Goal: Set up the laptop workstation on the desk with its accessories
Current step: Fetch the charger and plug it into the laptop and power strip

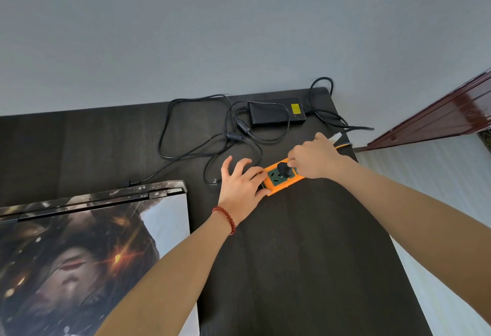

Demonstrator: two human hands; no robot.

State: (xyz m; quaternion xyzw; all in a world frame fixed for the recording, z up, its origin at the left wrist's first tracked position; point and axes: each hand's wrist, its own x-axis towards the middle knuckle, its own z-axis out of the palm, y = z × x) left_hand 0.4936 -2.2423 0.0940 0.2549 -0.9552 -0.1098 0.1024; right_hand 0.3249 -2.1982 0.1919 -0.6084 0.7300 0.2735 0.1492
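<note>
Desk (305, 256): dark wood top, back edge against a grey wall, right edge running diagonally from the far corner toward the viewer.
Power strip (283, 177): orange body with green sockets, lying flat near the desk's right edge.
Plug (284, 169): black, seated in a socket of the strip.
Right hand (314, 159): fingers closed around the plug from above.
Left hand (240, 183): fingers spread and pressed on the near-left end of the strip; a red bead bracelet (225, 217) sits at the wrist.
Power adapter (276, 111): black brick with a yellow label, at the far right corner, close to the back edge.
Cable (191, 147): loose black loops between the adapter and the laptop; one loop overhangs the far corner.
Laptop (87, 250): closed, printed lid, at the left, well apart from the strip.
Open room: bare desk surface between the laptop and the right edge, under both forearms.
</note>
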